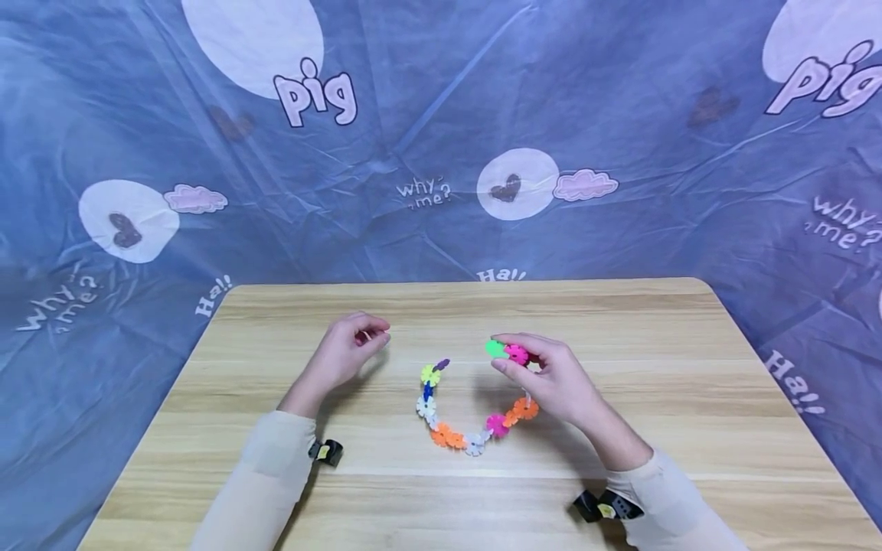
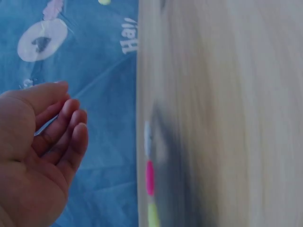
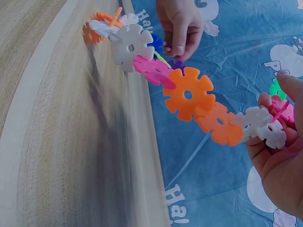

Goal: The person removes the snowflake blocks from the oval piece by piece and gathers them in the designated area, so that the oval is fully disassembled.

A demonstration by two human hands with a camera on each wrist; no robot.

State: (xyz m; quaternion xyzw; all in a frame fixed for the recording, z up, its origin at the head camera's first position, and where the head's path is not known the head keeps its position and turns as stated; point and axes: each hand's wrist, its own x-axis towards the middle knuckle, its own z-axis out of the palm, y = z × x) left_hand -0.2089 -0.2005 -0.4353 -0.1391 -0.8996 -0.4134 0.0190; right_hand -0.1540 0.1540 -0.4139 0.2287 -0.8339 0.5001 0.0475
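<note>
A chain of interlocking plastic snowflake discs (image 1: 451,438) in orange, white, pink, blue, yellow and purple curves in a U above the table. My right hand (image 1: 554,379) pinches its right end, by the green disc (image 1: 494,349) and pink disc (image 1: 517,354). The right wrist view shows orange discs (image 3: 188,94) and white discs running from that hand toward the wood. My left hand (image 1: 351,348) is left of the chain's purple end disc (image 1: 442,365). Its fingers bend loosely toward the thumb in the left wrist view, with nothing visible between them.
The wooden table (image 1: 372,505) runs back to a blue printed cloth (image 1: 427,115) hanging behind and at both sides. A black wrist camera (image 1: 327,452) is on the left sleeve, and another black camera (image 1: 606,506) is on the right sleeve.
</note>
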